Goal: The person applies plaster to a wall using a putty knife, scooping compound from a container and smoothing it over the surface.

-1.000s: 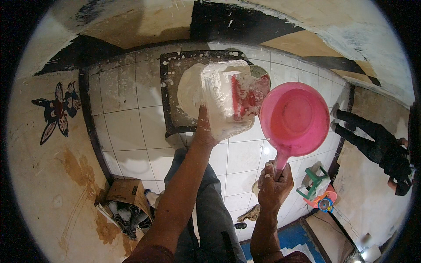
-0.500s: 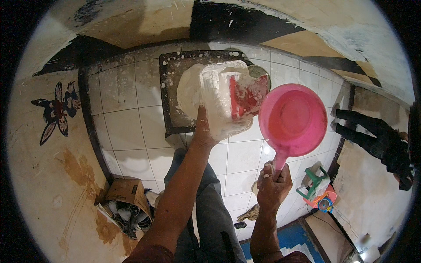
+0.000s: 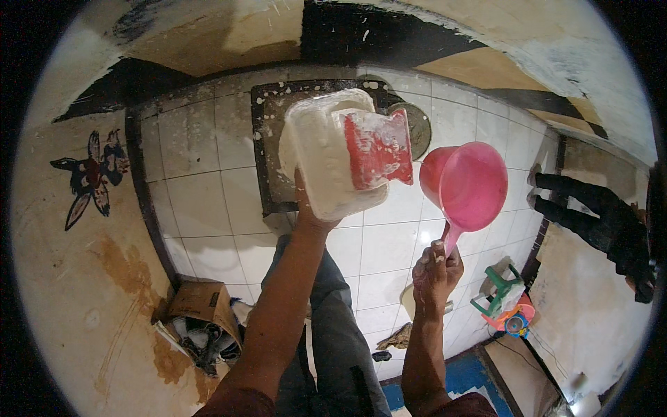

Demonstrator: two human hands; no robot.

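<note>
My left hand (image 3: 313,208) is closed on the near left side of a rectangular plastic tub (image 3: 372,203), its fingers mostly hidden beneath. Pale, creamy paste (image 3: 321,153) coats the inside of the tub. A red spreader (image 3: 379,149), smeared with white, lies across its right side and sticks out over the rim. To the right, my right hand (image 3: 436,267) grips the handle of a pink water dipper (image 3: 474,186). The dipper is tilted with its mouth toward the right, apart from the tub; no liquid can be made out in it.
Below the tub stands a low, dark-edged table (image 3: 267,187) spattered with white. A round grey-green container (image 3: 415,132) is beside it. A cardboard box (image 3: 201,306) of scraps lies lower left; a green stool (image 3: 499,290) stands right. Another person (image 3: 590,212) is at the far right.
The tub has shifted slightly left and turned, showing more of the paste and the spreader. The pink dipper has moved a little right and tipped from facing up to facing right.
</note>
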